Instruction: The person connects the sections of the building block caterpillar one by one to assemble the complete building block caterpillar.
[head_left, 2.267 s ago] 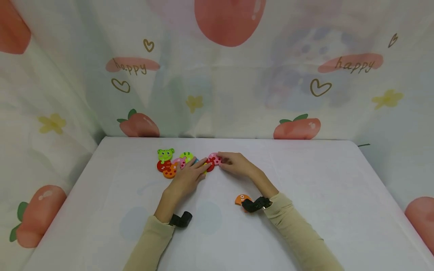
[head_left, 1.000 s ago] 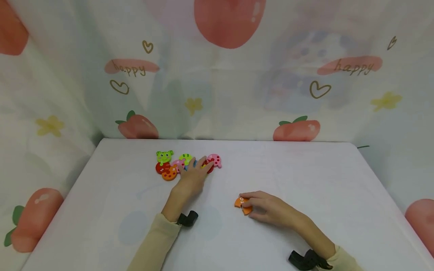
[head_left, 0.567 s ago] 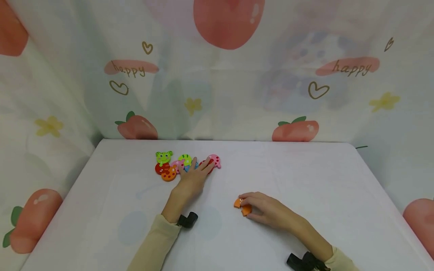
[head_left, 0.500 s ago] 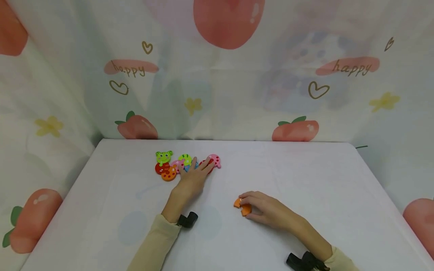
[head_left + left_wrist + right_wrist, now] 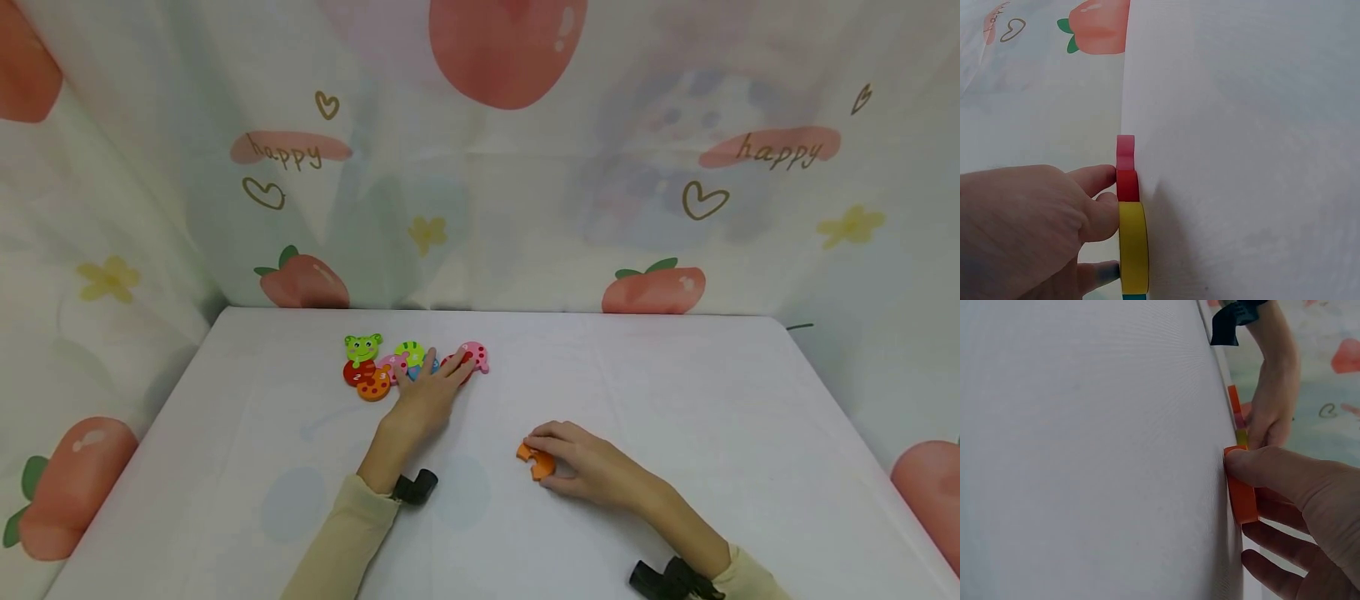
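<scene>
In the head view my left hand (image 5: 423,404) lies with spread fingers over a joined row of wooden caterpillar puzzle pieces, hiding some of its middle. A smiling green head (image 5: 363,347) forms the left end, and a pink spotted piece (image 5: 476,354) the right end. The left wrist view has those fingertips resting on top of the row, right by a thick yellow piece (image 5: 1134,250). Lower right, my right hand (image 5: 588,462) pinches a loose orange puzzle piece (image 5: 543,467) between thumb and fingers. Seen from the right wrist, the thumb presses the edge of this orange piece (image 5: 1244,497).
A white-covered table (image 5: 300,517) carries all the pieces, the loose one nearer the front than the row. Behind it hangs a printed cloth (image 5: 517,225) with fruit and hearts. Each wrist wears a black camera mount (image 5: 417,487).
My right hand has left the pink end piece, come toward the front and taken hold of the orange piece, which has shifted slightly. My left hand stays on the row, fingers spread wider.
</scene>
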Demonstrator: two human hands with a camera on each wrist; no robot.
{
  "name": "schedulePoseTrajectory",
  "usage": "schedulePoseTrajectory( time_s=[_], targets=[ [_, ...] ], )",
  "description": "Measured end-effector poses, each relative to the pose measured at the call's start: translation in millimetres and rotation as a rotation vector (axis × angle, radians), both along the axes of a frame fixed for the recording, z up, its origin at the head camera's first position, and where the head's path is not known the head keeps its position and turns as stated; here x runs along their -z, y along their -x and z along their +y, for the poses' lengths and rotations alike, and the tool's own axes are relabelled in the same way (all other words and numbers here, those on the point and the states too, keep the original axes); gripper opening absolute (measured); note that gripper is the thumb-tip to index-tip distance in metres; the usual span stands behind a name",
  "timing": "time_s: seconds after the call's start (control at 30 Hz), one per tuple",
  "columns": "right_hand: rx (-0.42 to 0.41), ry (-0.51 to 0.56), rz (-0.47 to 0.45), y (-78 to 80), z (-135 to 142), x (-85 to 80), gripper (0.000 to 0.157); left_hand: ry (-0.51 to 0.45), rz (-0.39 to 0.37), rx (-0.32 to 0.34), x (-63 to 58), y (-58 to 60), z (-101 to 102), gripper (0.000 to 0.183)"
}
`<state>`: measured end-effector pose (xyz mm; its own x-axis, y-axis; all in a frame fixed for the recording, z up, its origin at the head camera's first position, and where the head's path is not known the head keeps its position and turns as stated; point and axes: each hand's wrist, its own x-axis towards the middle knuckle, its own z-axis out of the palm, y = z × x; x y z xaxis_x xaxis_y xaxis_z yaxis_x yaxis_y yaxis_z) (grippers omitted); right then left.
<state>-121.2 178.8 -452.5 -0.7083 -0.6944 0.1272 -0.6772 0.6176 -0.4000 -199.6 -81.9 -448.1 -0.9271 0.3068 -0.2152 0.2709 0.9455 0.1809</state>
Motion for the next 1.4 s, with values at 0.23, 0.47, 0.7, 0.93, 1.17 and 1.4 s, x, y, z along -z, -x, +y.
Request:
schedulePoseTrajectory(
  time_s=[0.23, 0.47, 0.7, 0.93, 1.17, 1.4],
  targets=[
    [0.02, 0.003, -0.086, 1.4, -2.6, -0.8, 0.046, 0.007, 0.006, 0.001, -0.9, -0.4, -0.5, 0.067],
    [0.139, 0.051, -0.164, 14.4, -13.0, -6.1, 0.049, 0.014, 0.003, 0.0, -0.4, 0.7, -1.0, 0.066],
    [0.325, 0.173, -0.085, 52.3, -41.0, -9.8, 0.053, 0.015, 0.002, -0.002, 0.0, 0.4, -1.1, 0.066],
    [0.466, 0.11, -0.052, 87.2, -73.9, -3.9, 0.054, 0.02, 0.022, 0.019, -1.9, 0.4, 0.5, 0.066],
    [0.54, 0.088, -0.023, 98.8, -90.4, 1.9, 0.055, 0.016, 0.017, 0.022, -2.0, 0.1, -0.1, 0.067],
    [0.56, 0.058, -0.007, 100.1, -99.1, 0.7, 0.055, 0.019, 0.004, 0.016, -1.8, 0.3, -1.0, 0.068]
  ],
)
